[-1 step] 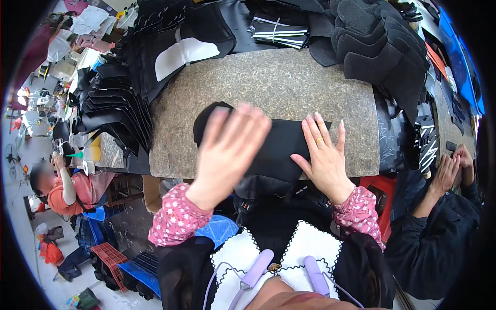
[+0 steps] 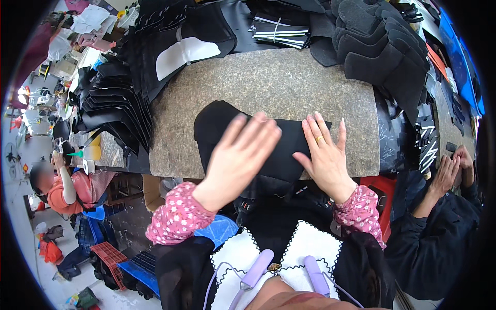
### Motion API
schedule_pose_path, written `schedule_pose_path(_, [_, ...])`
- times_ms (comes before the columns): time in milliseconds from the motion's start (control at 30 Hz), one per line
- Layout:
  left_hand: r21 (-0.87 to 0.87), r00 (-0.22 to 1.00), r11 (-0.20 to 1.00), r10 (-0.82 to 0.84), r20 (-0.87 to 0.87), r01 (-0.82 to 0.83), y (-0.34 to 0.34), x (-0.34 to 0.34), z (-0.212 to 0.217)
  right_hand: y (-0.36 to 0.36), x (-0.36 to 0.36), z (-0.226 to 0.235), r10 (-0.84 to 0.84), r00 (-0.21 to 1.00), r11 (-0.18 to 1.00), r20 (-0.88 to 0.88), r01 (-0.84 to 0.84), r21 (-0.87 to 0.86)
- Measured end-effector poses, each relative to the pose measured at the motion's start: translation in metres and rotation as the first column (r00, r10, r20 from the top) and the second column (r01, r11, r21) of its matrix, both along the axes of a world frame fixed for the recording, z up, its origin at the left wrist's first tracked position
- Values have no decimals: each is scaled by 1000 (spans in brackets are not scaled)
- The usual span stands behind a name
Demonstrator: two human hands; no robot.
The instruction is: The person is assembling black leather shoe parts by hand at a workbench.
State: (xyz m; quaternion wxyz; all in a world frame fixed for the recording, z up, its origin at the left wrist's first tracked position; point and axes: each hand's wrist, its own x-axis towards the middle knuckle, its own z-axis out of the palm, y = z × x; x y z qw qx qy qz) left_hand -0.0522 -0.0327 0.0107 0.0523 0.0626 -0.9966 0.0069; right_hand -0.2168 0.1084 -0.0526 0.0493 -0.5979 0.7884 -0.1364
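A black fabric piece point(image 2: 235, 129) lies flat on a speckled grey-brown worktop point(image 2: 289, 77), and its near edge hangs over the table's front. My left hand point(image 2: 240, 155) hovers or sweeps across the middle of the fabric with its fingers apart, and it is blurred. My right hand point(image 2: 323, 152), wearing a ring, rests flat on the right part of the fabric with its fingers spread. Neither hand grips anything. Both sleeves are pink with a flower pattern.
Stacks of black cut pieces point(image 2: 111, 103) line the left edge, with a white piece point(image 2: 188, 51) on top. Thick black pieces point(image 2: 382, 51) pile up at the back right. A person in dark clothes point(image 2: 444, 232) sits at right. Another person point(image 2: 67, 188) sits lower left.
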Motion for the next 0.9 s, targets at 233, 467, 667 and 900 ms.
schedule_pose_path(233, [195, 978, 980, -84, 189, 47, 13, 6, -30, -14, -12, -16, 257, 966, 963, 13, -255, -86])
schedule_pose_path(467, [141, 973, 989, -64, 224, 33, 13, 8, -34, 16, 5, -5, 477, 859, 876, 189, -482, -22])
schedule_pose_path(667, [36, 962, 995, 79, 261, -92, 17, 19, -20, 22, 7, 0, 444, 878, 895, 178, -445, -37])
schedule_pose_path(900, [180, 980, 983, -73, 188, 39, 3, 29, -14, -15, 12, -5, 385, 921, 908, 56, -367, -201])
